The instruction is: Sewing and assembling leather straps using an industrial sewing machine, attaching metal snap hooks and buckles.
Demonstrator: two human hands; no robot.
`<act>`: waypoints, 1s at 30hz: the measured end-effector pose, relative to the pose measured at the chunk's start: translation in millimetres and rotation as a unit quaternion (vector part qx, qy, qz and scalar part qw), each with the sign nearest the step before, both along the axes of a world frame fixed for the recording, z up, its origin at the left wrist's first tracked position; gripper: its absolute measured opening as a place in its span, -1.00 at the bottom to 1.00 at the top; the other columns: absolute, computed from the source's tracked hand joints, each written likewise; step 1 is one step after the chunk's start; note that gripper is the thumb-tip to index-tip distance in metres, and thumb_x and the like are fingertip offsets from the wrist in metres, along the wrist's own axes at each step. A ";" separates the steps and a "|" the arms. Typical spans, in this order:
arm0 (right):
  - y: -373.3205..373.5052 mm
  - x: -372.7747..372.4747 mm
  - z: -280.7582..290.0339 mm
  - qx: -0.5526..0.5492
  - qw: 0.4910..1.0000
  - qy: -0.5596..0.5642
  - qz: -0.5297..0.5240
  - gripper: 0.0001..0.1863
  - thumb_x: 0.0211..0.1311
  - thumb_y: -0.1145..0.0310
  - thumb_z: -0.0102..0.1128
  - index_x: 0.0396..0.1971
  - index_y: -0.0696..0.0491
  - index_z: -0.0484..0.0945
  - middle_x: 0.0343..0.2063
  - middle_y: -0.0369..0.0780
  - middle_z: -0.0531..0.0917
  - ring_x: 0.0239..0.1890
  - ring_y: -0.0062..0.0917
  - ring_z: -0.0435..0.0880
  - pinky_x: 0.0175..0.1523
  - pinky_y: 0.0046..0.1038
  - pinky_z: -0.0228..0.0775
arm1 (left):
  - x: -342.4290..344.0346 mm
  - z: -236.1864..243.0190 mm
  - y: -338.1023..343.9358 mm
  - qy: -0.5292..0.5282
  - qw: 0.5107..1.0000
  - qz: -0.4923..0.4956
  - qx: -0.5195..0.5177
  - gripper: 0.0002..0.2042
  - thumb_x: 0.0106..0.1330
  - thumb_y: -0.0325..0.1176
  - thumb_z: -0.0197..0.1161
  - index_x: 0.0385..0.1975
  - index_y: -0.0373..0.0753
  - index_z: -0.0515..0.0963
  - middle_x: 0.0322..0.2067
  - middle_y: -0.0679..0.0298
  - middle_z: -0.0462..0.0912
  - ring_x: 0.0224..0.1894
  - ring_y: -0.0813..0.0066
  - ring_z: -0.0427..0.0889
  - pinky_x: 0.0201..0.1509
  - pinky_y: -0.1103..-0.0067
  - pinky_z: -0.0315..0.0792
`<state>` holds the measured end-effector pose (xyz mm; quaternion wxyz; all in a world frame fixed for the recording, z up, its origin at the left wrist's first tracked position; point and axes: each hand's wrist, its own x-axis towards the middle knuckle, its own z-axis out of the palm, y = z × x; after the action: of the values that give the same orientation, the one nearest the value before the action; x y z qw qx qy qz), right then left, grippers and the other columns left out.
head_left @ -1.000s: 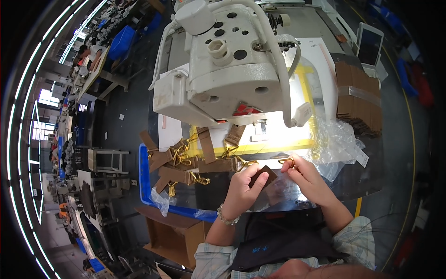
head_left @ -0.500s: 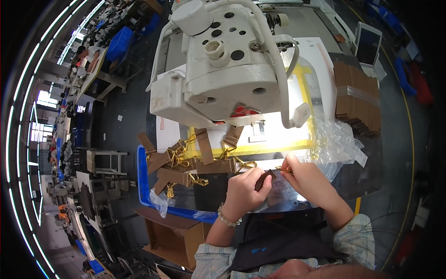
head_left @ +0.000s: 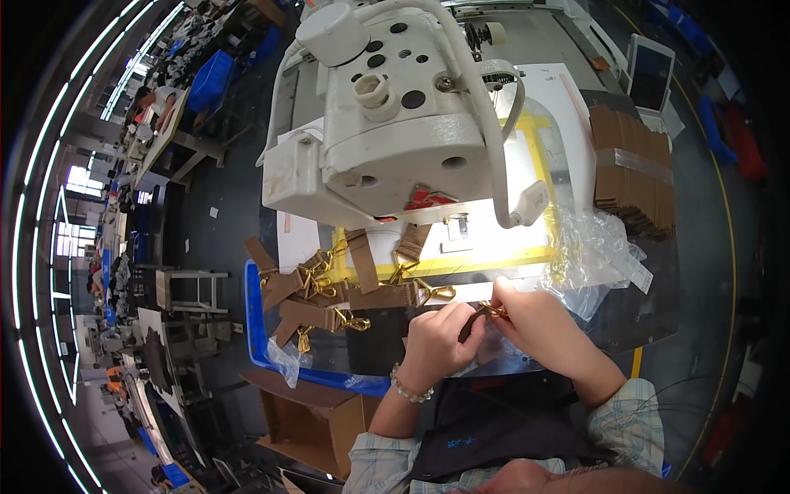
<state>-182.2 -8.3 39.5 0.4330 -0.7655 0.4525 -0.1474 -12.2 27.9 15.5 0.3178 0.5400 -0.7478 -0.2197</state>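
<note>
Just in front of the sewing machine (head_left: 403, 156), my left hand (head_left: 438, 342) pinches a short brown strap (head_left: 471, 323) between thumb and fingers. My right hand (head_left: 527, 319) closes on a gold-coloured snap hook (head_left: 494, 309), which meets the strap's upper end. Whether the hook is threaded onto the strap cannot be made out, as my fingers cover part of both. To the left of my hands lies a loose pile of brown straps (head_left: 383, 296) with gold hooks (head_left: 354, 323) on their ends.
A banded stack of brown strips (head_left: 632, 169) lies at the right, beside crumpled clear plastic (head_left: 597, 263). Yellow tape (head_left: 469, 265) borders the lit work area. A blue tray (head_left: 257, 317) edges the table's left, above an open cardboard box (head_left: 309, 420).
My right hand has moved left and slightly down, bringing the gold hook against the strap. My left hand stays nearly in place. The strap pile has not moved.
</note>
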 end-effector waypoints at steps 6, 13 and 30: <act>2.0 2.9 0.5 -0.008 0.998 -0.062 -0.020 -0.85 0.06 0.48 0.17 -0.39 0.16 0.39 -0.51 -0.06 0.56 -0.43 -0.15 0.57 -0.34 -0.35 0.39 | -0.5 -2.4 -0.8 0.003 0.999 0.022 0.035 -0.87 0.08 -0.40 0.21 -0.58 -0.30 0.45 -0.66 0.12 0.46 -0.62 0.15 0.49 -0.57 0.45 0.36; 15.7 6.8 -14.9 -0.016 0.992 -0.102 -0.066 -0.88 0.14 0.46 0.14 -0.35 0.15 0.43 -0.50 -0.06 0.57 -0.45 -0.23 0.60 -0.38 -0.41 0.39 | 2.3 -6.5 -2.2 -0.003 0.998 0.043 0.049 -0.87 0.12 -0.38 0.16 -0.56 -0.27 0.40 -0.66 0.11 0.46 -0.63 0.13 0.49 -0.59 0.42 0.36; 26.1 11.0 -41.9 -0.178 0.974 -0.138 -0.001 -0.87 0.04 0.56 0.12 -0.38 0.09 0.42 -0.55 -0.15 0.53 -0.44 -0.25 0.55 -0.32 -0.30 0.35 | 7.2 5.7 -5.8 -0.002 0.993 -0.001 0.114 -0.86 0.08 -0.43 0.09 -0.62 -0.33 0.34 -0.68 0.02 0.39 -0.58 0.05 0.45 -0.52 0.34 0.31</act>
<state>-171.2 17.8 -2.4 0.3484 -0.8019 0.3556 -0.3302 -5.0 22.1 21.2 0.2522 0.5727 -0.7189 -0.3025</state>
